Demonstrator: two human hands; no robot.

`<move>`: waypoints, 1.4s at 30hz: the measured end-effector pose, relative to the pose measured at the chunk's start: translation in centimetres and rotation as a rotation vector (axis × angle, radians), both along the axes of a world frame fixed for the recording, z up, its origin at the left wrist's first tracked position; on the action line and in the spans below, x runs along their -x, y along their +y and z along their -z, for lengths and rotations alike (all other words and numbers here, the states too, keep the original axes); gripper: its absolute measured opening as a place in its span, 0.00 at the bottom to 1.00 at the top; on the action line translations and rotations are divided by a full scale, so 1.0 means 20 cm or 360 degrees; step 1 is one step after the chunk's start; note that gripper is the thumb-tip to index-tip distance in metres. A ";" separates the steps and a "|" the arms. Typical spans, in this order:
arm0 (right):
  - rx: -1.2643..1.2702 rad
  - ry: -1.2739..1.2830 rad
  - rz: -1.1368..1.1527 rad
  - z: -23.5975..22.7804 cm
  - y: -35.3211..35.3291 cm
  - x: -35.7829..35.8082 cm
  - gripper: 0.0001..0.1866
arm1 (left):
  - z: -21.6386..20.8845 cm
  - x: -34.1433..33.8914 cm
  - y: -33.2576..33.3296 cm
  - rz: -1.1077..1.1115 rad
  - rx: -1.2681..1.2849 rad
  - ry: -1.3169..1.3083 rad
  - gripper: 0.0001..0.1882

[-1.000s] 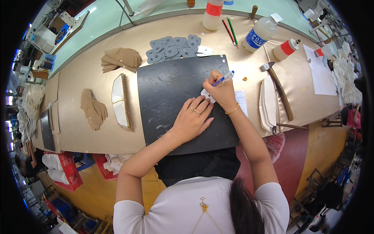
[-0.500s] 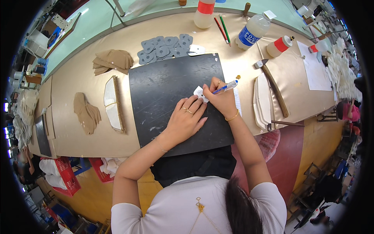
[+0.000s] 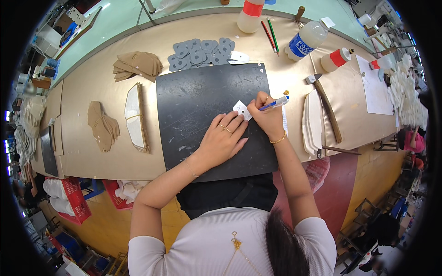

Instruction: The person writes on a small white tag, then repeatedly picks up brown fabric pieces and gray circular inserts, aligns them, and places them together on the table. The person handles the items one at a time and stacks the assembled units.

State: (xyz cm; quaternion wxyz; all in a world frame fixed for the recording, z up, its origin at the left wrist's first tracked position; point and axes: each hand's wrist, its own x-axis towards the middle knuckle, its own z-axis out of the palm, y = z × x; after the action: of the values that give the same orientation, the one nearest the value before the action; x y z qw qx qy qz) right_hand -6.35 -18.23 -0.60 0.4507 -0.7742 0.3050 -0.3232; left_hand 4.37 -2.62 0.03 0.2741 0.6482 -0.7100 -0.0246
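A small white pattern piece (image 3: 240,108) with a dark hole lies on the black mat (image 3: 198,92). The fingers of my left hand (image 3: 220,141) lie flat, a little spread, with their tips on the near end of this piece. Pinched in my right hand (image 3: 268,120) is a pen (image 3: 276,103) with a blue end and a clear barrel. The right hand rests at the piece's right edge, and its fingers hide the pen's writing tip. Beyond the mat are several grey cut pieces with round marks (image 3: 202,56) and a white shaped template (image 3: 238,58).
Left of the mat lie brown cut pieces (image 3: 102,126), a fanned brown stack (image 3: 137,66) and a banded white bundle (image 3: 134,117). On the right are a hammer (image 3: 328,108), white layered pieces (image 3: 311,123), a large bottle (image 3: 307,40), a red-banded bottle (image 3: 335,60) and two pencils (image 3: 270,36).
My right hand has shifted slightly right relative to the white piece, showing more of the piece. The pen leans lower to the right. My left hand keeps its place; the whole view has shifted slightly.
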 end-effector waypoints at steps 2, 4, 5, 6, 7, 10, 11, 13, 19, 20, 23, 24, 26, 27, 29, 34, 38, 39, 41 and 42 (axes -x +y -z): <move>0.0038 0.0042 0.0029 0.00 0.00 0.01 0.15 | 0.00 0.01 -0.01 -0.0007 -0.0006 0.0005 0.25; -0.0054 0.0009 -0.0020 0.01 -0.02 0.02 0.16 | 0.00 0.01 -0.02 0.0000 -0.0007 0.0005 0.24; -0.0099 -0.0007 -0.0044 0.02 -0.03 0.03 0.16 | 0.00 0.02 -0.02 0.0003 -0.0010 0.0005 0.24; -0.0190 -0.0074 -0.0020 0.03 -0.04 0.04 0.17 | 0.00 0.02 -0.02 0.0003 -0.0006 0.0000 0.24; -0.0279 -0.0141 0.0002 0.03 -0.06 0.04 0.18 | -0.01 0.02 -0.03 0.0007 -0.0010 0.0008 0.24; -0.0428 -0.0282 0.0040 0.01 -0.09 0.05 0.21 | -0.02 -0.01 -0.03 0.0006 -0.0029 0.0070 0.23; -0.0396 -0.0372 0.0037 0.03 -0.10 0.06 0.21 | -0.02 -0.02 -0.05 0.0025 -0.0040 0.0126 0.23; -0.0461 -0.0547 0.0010 0.10 -0.11 0.05 0.17 | 0.01 -0.04 -0.08 -0.0043 0.0064 0.0192 0.22; -0.0771 -0.0770 -0.0139 0.05 -0.10 0.08 0.21 | 0.00 -0.05 -0.18 -0.0350 -0.0070 0.0236 0.17; -0.0784 -0.0713 -0.0152 0.06 -0.10 0.08 0.21 | 0.01 -0.05 -0.17 -0.0417 -0.0072 0.0294 0.16; -0.0692 -0.0521 -0.0104 0.07 -0.10 0.08 0.22 | 0.00 -0.04 -0.13 -0.0539 -0.0102 0.0469 0.14; -0.0662 -0.0475 -0.0105 0.05 -0.10 0.08 0.22 | 0.00 -0.04 -0.12 -0.0553 -0.0089 0.0503 0.14; -0.0606 -0.0392 -0.0085 0.03 -0.08 0.07 0.21 | 0.01 -0.05 -0.09 -0.0559 -0.0072 0.0566 0.14; -0.0593 -0.0391 -0.0093 0.04 -0.08 0.07 0.20 | 0.01 -0.05 -0.08 -0.0601 -0.0049 0.0604 0.14; -0.0541 -0.0396 -0.0036 0.06 -0.11 0.10 0.20 | 0.02 -0.04 -0.06 -0.0608 -0.0006 0.0689 0.13; -0.0441 -0.0179 0.0225 -0.03 -0.13 0.10 0.23 | -0.03 -0.04 -0.01 -0.0843 0.0219 0.1107 0.06; 0.0244 0.0593 0.0516 -0.05 -0.24 0.18 0.23 | 0.01 -0.04 -0.02 -0.0954 0.0271 0.1436 0.08; 0.0228 0.0710 0.0486 -0.05 -0.25 0.18 0.22 | 0.01 -0.06 -0.01 -0.0934 0.0296 0.1481 0.07; 0.0441 0.0550 0.0478 -0.04 -0.24 0.20 0.22 | 0.00 -0.05 0.00 -0.0963 0.0127 0.1531 0.07; 0.0546 0.0459 0.0458 -0.03 -0.22 0.19 0.21 | -0.02 -0.05 0.00 -0.0991 0.0051 0.1551 0.07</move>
State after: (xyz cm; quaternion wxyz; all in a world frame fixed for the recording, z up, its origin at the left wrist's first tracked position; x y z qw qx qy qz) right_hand -10.11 -22.54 -0.04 0.2143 -0.8259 0.4138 -0.3174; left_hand 5.43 -2.54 0.49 0.5736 0.7362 -0.2778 -0.2277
